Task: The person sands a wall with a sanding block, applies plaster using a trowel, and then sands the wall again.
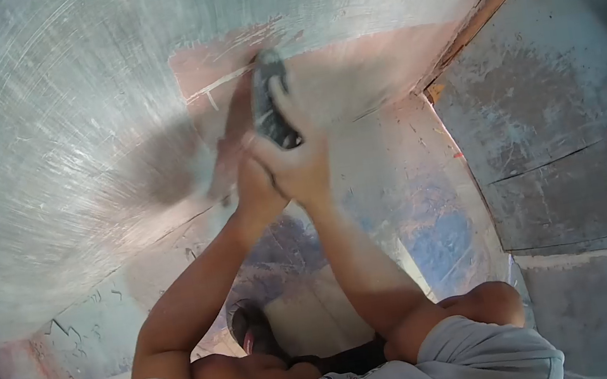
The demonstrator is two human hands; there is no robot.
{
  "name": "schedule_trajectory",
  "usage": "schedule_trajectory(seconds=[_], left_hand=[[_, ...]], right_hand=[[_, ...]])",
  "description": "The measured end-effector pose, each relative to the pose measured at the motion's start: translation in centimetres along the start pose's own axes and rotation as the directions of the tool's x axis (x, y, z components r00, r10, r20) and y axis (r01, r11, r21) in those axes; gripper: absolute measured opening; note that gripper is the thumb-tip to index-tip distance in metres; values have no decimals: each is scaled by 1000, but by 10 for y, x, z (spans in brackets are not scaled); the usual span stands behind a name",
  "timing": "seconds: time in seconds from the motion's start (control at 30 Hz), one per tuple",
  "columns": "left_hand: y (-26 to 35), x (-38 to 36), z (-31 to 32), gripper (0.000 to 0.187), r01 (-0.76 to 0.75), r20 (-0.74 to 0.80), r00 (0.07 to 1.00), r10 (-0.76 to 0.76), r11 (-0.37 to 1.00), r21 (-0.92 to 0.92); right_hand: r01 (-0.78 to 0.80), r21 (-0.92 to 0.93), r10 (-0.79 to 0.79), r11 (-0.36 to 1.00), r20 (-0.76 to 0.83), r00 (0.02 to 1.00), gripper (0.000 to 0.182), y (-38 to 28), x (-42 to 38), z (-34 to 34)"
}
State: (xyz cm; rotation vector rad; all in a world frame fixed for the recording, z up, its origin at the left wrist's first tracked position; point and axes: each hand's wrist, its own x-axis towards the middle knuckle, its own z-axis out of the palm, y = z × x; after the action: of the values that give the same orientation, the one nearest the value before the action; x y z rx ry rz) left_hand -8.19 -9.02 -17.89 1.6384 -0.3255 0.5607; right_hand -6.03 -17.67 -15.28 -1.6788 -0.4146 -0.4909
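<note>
Both my hands are together in front of a scraped, whitish wall [91,135]. My right hand [298,151] is wrapped round a dark, elongated tool [271,104], whose far end reaches a bare reddish patch [210,62] on the wall. Just left of it, my left hand [257,169] is closed, pressed against my right hand at the wrist side. Motion blur and the angle hide what it grips, if anything. A blurred, brownish flat shape extends from the left hand along the wall.
An orange-brown edge strip [484,5] runs up the right side, beside a grey panel [543,114] with dark seams. Below are a stained floor surface [437,240], my shoe [249,327] and my bent knees. A bright gap shows at the lower right.
</note>
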Motion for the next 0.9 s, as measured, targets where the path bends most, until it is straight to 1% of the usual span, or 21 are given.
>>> schedule_trajectory(seconds=[0.03,0.1,0.13,0.17,0.2,0.23,0.27,0.33,0.37,0.4,0.47,0.5,0.57,0.6,0.63,0.7,0.73,0.8,0.83,0.9], left_hand=[[-1,11,5,35,5,39,999,-9,993,115],[-2,37,14,33,77,170,978,-117,972,224],[7,44,18,34,174,196,951,-239,939,298],[6,43,18,34,171,201,950,-237,939,298],[2,37,18,33,122,143,977,-159,963,240],[-3,31,17,33,65,79,994,-81,980,187],[-14,18,6,34,-51,61,997,38,976,212],[6,2,-4,36,33,34,999,-37,993,118],[6,-1,-2,42,76,-24,997,-79,990,-117],[6,-1,0,42,86,-22,996,-89,990,-116],[5,12,-2,35,-65,77,996,53,983,174],[3,19,5,34,43,90,994,-64,975,216],[4,34,19,32,95,141,980,-137,959,268],[6,35,25,29,86,114,987,-110,977,198],[5,32,23,29,86,112,988,-110,976,198],[2,22,17,27,16,41,999,-26,975,222],[3,13,11,27,-4,10,1000,2,986,168],[3,-5,4,28,15,-19,1000,-13,998,64],[6,-8,5,30,106,-51,993,-104,993,49],[3,4,7,29,-38,-11,999,39,996,75]], right_hand=[[-43,80,47,996,-46,998,75,2,11,-3],[-67,180,93,981,-142,986,75,-10,35,-15],[-187,301,223,935,-89,971,75,-13,40,-20],[-185,301,223,935,-94,970,75,-13,39,-19],[-100,159,120,982,-118,986,74,-13,35,-17],[-11,15,13,1000,-126,992,74,-13,30,-14],[-197,184,200,963,3,980,76,-22,21,-12],[-38,25,38,999,-20,999,77,-11,1,3],[-72,73,71,995,10,997,76,-12,-4,6],[-82,73,81,994,11,997,76,-13,-4,2],[-75,58,78,995,-54,995,75,-13,7,-4],[-56,53,60,997,-72,996,75,-10,21,-9],[-144,248,174,958,-103,979,74,-20,36,-21],[-177,306,203,936,-56,978,74,-14,37,-24],[-177,306,203,935,-53,978,74,-14,35,-22],[-77,73,84,994,-101,991,74,-16,26,-16],[-101,112,107,989,-50,993,73,-14,17,-10],[-44,68,47,997,-31,998,74,-8,0,0],[-66,111,69,992,-25,997,73,-7,-3,3],[-47,47,48,998,-26,998,73,-6,5,-6]])
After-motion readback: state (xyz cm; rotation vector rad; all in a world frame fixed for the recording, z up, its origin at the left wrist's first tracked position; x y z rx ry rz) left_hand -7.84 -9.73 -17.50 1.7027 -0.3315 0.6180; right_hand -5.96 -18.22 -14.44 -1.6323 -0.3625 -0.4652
